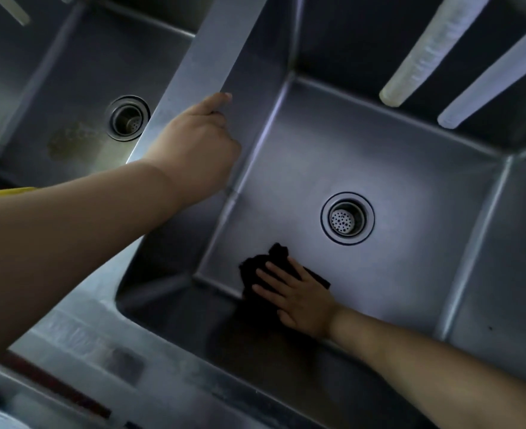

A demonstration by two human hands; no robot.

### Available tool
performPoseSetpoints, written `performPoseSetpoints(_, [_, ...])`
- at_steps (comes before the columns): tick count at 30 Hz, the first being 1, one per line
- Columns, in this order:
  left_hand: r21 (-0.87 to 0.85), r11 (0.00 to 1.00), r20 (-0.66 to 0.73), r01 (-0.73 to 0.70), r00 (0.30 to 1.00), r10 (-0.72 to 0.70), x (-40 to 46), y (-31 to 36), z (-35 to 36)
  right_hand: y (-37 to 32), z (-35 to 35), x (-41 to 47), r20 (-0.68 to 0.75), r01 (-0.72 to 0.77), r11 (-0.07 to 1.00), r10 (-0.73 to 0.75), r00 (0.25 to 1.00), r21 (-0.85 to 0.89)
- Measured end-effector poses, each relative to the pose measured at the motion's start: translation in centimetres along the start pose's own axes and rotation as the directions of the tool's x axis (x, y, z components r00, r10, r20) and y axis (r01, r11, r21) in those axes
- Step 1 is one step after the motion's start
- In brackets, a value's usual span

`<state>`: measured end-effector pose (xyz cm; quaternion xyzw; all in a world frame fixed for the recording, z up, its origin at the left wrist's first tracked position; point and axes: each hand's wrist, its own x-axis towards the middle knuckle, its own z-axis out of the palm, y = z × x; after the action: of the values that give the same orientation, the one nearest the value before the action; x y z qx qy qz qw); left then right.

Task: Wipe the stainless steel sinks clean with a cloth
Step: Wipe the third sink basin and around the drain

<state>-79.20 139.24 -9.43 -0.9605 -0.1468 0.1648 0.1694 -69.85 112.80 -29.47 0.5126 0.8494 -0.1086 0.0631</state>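
Two stainless steel sink basins lie below me. My right hand (298, 297) presses a dark cloth (263, 266) flat on the floor of the right sink (394, 187), near its front left corner, fingers spread and straight. The round drain (347, 218) sits just beyond the cloth. My left hand (196, 140) rests on the steel divider (212, 48) between the two basins, its fingers curled over the divider's edge. The left sink (69, 88) holds its own drain (128, 117) and a brownish stain (69, 140) beside it.
Two pale tubes (425, 54) (497, 75) slant over the back right of the right sink. The front rim (100, 342) of the sink unit runs along the lower left. A yellow edge (10, 191) shows at the left above my forearm.
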Motion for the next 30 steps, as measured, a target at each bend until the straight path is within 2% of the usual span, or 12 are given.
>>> performPoseSetpoints(6, [0.007, 1.0, -0.036, -0.011, 0.999, 0.011, 0.0, -0.1, 0.0, 2.7, -0.5, -6.3, 0.079, -0.149, 0.988, 0.151, 0.985, -0.031])
performPoseSetpoints(12, [-0.005, 1.0, -0.033, -0.003, 0.999, 0.003, 0.1, -0.1, 0.4, 6.7, -1.4, 0.1, 0.065, -0.439, 0.896, 0.436, 0.898, 0.059])
performPoseSetpoints(15, [-0.01, 1.0, -0.045, -0.012, 0.999, 0.011, 0.1, 0.0, 0.6, 6.9, -1.4, 3.3, 0.068, -0.499, 0.861, 0.495, 0.866, 0.099])
performPoseSetpoints(17, [-0.008, 1.0, -0.051, -0.008, 0.999, 0.008, 0.2, -0.1, 0.6, 5.3, -1.5, 4.4, 0.072, -0.475, 0.873, 0.469, 0.88, 0.112])
performPoseSetpoints(21, [0.024, 1.0, -0.014, 0.001, 1.0, -0.001, 0.0, 0.0, 0.5, 1.2, -1.0, 3.6, 0.072, -0.216, 0.975, 0.212, 0.975, 0.057])
performPoseSetpoints(25, [0.044, 0.999, -0.018, -0.007, 1.0, 0.008, 0.0, 0.2, 0.4, 0.9, -0.1, -2.1, 0.117, -0.053, 0.998, 0.051, 0.992, 0.017])
performPoseSetpoints(28, [0.05, 0.998, -0.025, -0.027, 0.999, 0.029, 0.0, 0.1, 0.4, 3.2, 0.3, -6.4, 0.134, -0.059, 0.998, 0.059, 0.989, -0.007])
performPoseSetpoints(30, [0.05, 0.998, -0.038, -0.035, 0.999, 0.037, 0.1, 0.1, 0.3, 5.2, 0.1, -7.9, 0.146, -0.2, 0.98, 0.196, 0.97, 0.014])
